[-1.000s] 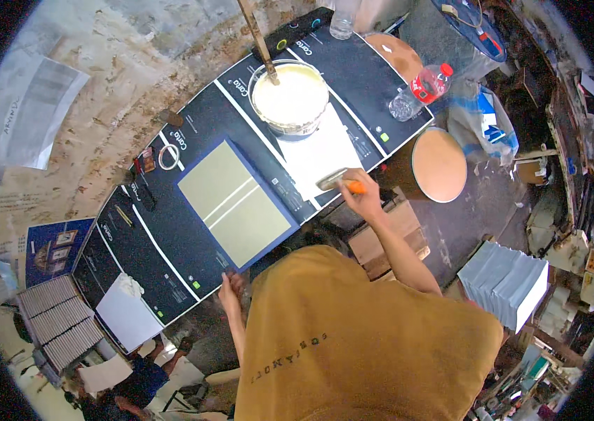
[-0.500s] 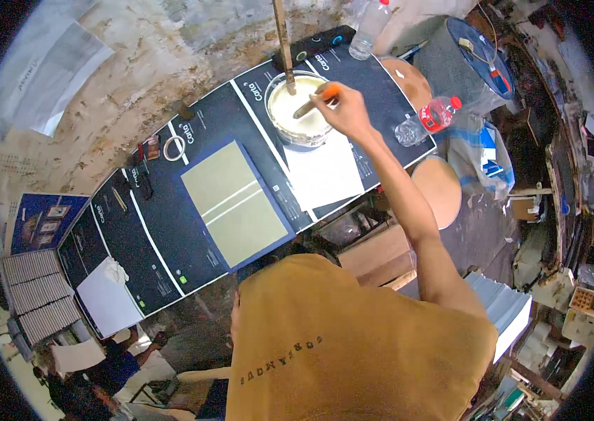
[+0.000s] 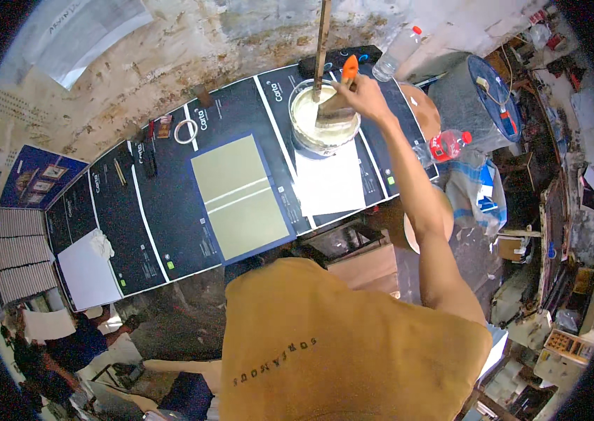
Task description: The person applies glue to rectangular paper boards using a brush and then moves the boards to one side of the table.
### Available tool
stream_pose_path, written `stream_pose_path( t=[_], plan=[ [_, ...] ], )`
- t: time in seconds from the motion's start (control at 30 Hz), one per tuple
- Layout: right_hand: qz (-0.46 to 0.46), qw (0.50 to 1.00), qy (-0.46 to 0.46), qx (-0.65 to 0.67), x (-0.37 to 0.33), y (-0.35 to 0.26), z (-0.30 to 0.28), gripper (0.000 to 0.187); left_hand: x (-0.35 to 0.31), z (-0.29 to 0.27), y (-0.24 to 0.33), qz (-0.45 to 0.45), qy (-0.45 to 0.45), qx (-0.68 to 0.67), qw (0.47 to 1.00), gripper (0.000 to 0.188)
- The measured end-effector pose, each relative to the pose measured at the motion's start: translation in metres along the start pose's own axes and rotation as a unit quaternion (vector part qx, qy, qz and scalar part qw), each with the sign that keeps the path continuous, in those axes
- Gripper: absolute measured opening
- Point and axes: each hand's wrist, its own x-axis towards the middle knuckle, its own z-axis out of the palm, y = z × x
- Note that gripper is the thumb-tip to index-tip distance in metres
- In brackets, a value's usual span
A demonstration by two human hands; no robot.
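Observation:
My right hand (image 3: 367,98) is closed round a wide flat brush (image 3: 350,69) with an orange handle. Its bristles reach down into a clear round bucket (image 3: 325,146) of cream-coloured paste (image 3: 304,112). A long wooden stick (image 3: 322,42) also stands in the paste, slanting up past the rim. The bucket rests on the dark table at the top edge of a white sheet (image 3: 332,186). To its left lies a blue-edged cover (image 3: 230,161) with grey-green panels and two pale strips. My left hand is out of sight.
On the dark table (image 3: 170,182) lie a tape roll (image 3: 186,131) and white paper (image 3: 90,270). Two plastic bottles, one clear (image 3: 396,56) and one red-labelled (image 3: 445,146), stand and lie at right near a drum (image 3: 493,91). Another person (image 3: 83,344) is at lower left.
The brush has tilted more upright over the bucket, and its broad bristles now show in the paste. The view has shifted, so the table and bucket sit differently.

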Motion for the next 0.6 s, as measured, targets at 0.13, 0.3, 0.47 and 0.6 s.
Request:
stream_pose_path(
  t=[0.13,0.3,0.47,0.6],
  plan=[
    [-0.006,0.994,-0.106,-0.031,0.021,0.016,0.026,0.05,-0.002,-0.006,-0.002,0.004,0.003,0.014,1.0,0.064],
    [-0.011,0.979,-0.194,-0.067,0.054,0.021,0.053,0.047,-0.011,-0.026,0.012,0.027,0.06,0.044,0.997,0.064],
    [-0.026,0.972,-0.2,-0.121,0.066,0.0,0.017,0.049,-0.026,-0.053,0.116,0.204,0.228,-0.039,0.951,0.058],
    [-0.095,0.959,-0.163,-0.211,0.028,-0.078,0.007,0.041,-0.043,-0.049,0.198,0.339,0.229,0.047,0.911,0.057]
  ],
)
